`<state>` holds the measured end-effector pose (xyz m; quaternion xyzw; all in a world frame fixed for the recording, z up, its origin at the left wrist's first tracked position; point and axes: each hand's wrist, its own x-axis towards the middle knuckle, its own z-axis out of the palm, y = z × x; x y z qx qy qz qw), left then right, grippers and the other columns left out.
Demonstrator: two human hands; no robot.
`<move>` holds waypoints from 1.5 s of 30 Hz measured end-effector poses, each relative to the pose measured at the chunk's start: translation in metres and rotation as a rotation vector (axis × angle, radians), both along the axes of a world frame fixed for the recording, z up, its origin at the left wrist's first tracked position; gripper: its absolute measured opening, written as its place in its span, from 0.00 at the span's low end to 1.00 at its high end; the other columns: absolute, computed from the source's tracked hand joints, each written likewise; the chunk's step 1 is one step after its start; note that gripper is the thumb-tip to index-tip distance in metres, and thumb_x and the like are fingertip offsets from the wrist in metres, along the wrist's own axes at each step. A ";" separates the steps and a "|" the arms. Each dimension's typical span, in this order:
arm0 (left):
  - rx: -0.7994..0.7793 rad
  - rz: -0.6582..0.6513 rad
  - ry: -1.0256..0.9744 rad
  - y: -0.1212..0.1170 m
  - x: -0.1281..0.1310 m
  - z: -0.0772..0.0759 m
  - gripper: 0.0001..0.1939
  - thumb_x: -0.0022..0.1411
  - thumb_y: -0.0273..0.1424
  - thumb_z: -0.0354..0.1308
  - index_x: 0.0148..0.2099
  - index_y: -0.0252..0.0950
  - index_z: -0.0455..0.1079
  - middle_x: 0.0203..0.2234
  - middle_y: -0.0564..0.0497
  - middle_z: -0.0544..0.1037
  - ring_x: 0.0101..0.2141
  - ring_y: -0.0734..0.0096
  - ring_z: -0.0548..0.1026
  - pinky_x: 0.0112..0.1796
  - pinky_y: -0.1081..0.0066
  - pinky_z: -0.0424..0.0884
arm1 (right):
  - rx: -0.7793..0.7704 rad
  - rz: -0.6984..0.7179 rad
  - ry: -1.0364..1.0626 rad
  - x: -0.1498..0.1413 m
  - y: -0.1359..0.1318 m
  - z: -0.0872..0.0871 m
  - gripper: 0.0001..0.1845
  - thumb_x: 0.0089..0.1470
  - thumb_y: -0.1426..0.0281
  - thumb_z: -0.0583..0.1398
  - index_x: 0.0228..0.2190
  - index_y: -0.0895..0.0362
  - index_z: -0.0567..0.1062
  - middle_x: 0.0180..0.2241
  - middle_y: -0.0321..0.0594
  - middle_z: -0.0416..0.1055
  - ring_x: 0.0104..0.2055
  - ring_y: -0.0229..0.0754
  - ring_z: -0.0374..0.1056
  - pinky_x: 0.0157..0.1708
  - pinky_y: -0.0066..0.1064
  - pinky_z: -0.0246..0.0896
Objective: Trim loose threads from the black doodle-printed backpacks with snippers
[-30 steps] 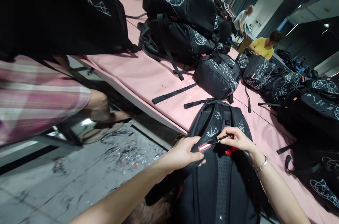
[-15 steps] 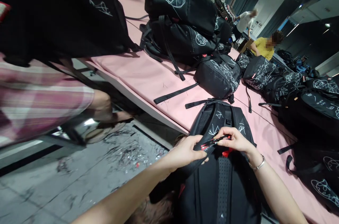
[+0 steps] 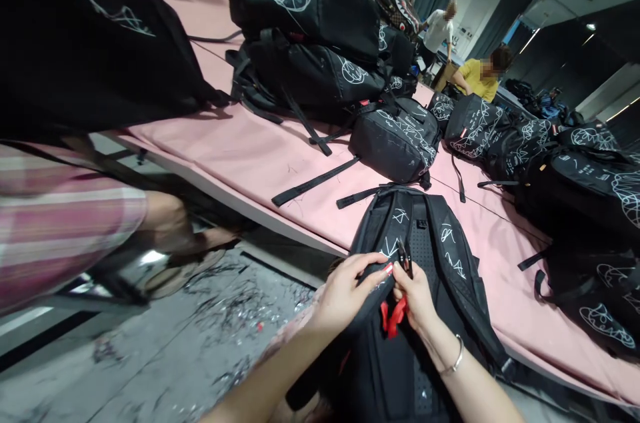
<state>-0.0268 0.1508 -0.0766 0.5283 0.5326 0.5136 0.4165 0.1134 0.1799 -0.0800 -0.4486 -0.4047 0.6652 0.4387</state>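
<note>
In the head view, one black backpack [image 3: 440,356] is filling the lower centre, its padded back facing us, its top end lying over the pink table [image 3: 320,190] and its lower end running toward the bottom edge. Plain dark cloth, a dotted strip [image 3: 423,376] running down the middle, and white scribbles standing out on both straps: two on the left strap [image 3: 393,230], two on the right strap [image 3: 453,248].

Two hands working! The left hand [image 3: 340,293] is pinching the left strap between thumb and fingers, a small red-and-white label [image 3: 389,268] peeking out at the tips. The right hand [image 3: 417,296] is gripping one pair of small black scissors [image 3: 409,266], blades pointing up, just beside that label. Red ribbon [image 3: 397,316] is dangling below; its fastening is staying hidden. One silver bracelet [image 3: 457,356] is circling the right wrist.

Counting on: one smaller bag [image 3: 393,143] is sitting just above the backpack, at least two stacked bags [image 3: 345,16] are crowding upper centre, one dark bag [image 3: 100,76] is looming upper left. Bags at the right are overlapping too much to count. Three other people are showing: one wearing yellow [image 3: 477,78], one white [image 3: 439,30], one plaid [image 3: 65,216].
</note>
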 end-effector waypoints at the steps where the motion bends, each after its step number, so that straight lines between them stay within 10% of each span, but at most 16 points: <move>1: 0.019 -0.033 0.083 0.004 -0.003 0.003 0.11 0.54 0.36 0.55 0.39 0.41 0.72 0.38 0.50 0.75 0.41 0.66 0.71 0.43 0.68 0.66 | 0.001 -0.012 0.006 -0.001 0.000 -0.001 0.22 0.40 0.57 0.67 0.22 0.58 0.62 0.15 0.22 0.49 0.13 0.24 0.41 0.11 0.17 0.37; 7: -0.012 -0.022 0.267 0.011 -0.006 0.013 0.10 0.54 0.36 0.52 0.25 0.37 0.68 0.25 0.53 0.72 0.29 0.71 0.71 0.31 0.73 0.65 | -0.013 -0.021 0.046 0.003 0.002 -0.003 0.23 0.40 0.58 0.67 0.22 0.57 0.60 0.14 0.21 0.47 0.13 0.24 0.39 0.11 0.17 0.36; 12: -0.196 0.149 0.161 -0.007 -0.026 -0.002 0.11 0.57 0.38 0.48 0.29 0.38 0.66 0.23 0.54 0.73 0.26 0.69 0.73 0.29 0.72 0.67 | 0.009 -0.046 0.043 0.008 0.006 0.001 0.22 0.42 0.58 0.66 0.21 0.57 0.59 0.14 0.22 0.46 0.15 0.25 0.38 0.12 0.17 0.38; 16: -0.020 0.209 0.453 -0.014 -0.043 0.000 0.14 0.57 0.31 0.45 0.40 0.38 0.71 0.35 0.47 0.75 0.39 0.61 0.72 0.42 0.62 0.66 | 0.002 -0.008 0.032 0.006 0.007 -0.001 0.22 0.41 0.59 0.67 0.21 0.57 0.60 0.15 0.22 0.47 0.15 0.25 0.39 0.12 0.17 0.38; 20: 0.145 0.053 0.421 -0.005 -0.027 0.014 0.17 0.60 0.34 0.45 0.48 0.42 0.69 0.40 0.48 0.72 0.43 0.66 0.69 0.45 0.67 0.65 | -0.014 -0.011 0.033 0.001 0.004 -0.007 0.22 0.41 0.58 0.66 0.22 0.57 0.61 0.15 0.22 0.48 0.14 0.25 0.39 0.12 0.17 0.37; 27: 0.073 -0.073 0.434 0.012 0.000 0.015 0.12 0.59 0.35 0.47 0.27 0.37 0.67 0.26 0.52 0.68 0.30 0.71 0.68 0.34 0.71 0.64 | -0.023 -0.007 0.045 0.006 0.002 -0.006 0.23 0.40 0.58 0.67 0.22 0.57 0.59 0.14 0.21 0.46 0.14 0.24 0.38 0.12 0.17 0.36; 34: -0.096 -0.018 0.536 -0.029 -0.045 -0.007 0.14 0.59 0.37 0.43 0.26 0.38 0.63 0.25 0.51 0.69 0.28 0.68 0.68 0.32 0.69 0.65 | 0.001 -0.001 0.006 0.007 0.006 0.000 0.24 0.41 0.57 0.66 0.21 0.56 0.57 0.14 0.22 0.46 0.14 0.25 0.39 0.12 0.18 0.36; 39: -0.227 0.172 0.156 -0.040 -0.056 -0.022 0.17 0.55 0.40 0.48 0.41 0.37 0.69 0.41 0.44 0.74 0.44 0.60 0.70 0.44 0.63 0.66 | 0.037 0.055 -0.078 0.005 0.008 -0.004 0.24 0.42 0.54 0.65 0.21 0.56 0.59 0.16 0.24 0.48 0.15 0.27 0.41 0.13 0.20 0.37; 45: -0.299 -0.069 -0.412 -0.025 -0.007 -0.010 0.28 0.48 0.42 0.60 0.49 0.33 0.66 0.49 0.41 0.71 0.49 0.57 0.69 0.51 0.60 0.63 | 0.237 0.076 -0.227 0.019 0.007 -0.008 0.19 0.53 0.53 0.54 0.34 0.56 0.66 0.19 0.27 0.53 0.19 0.31 0.50 0.20 0.22 0.48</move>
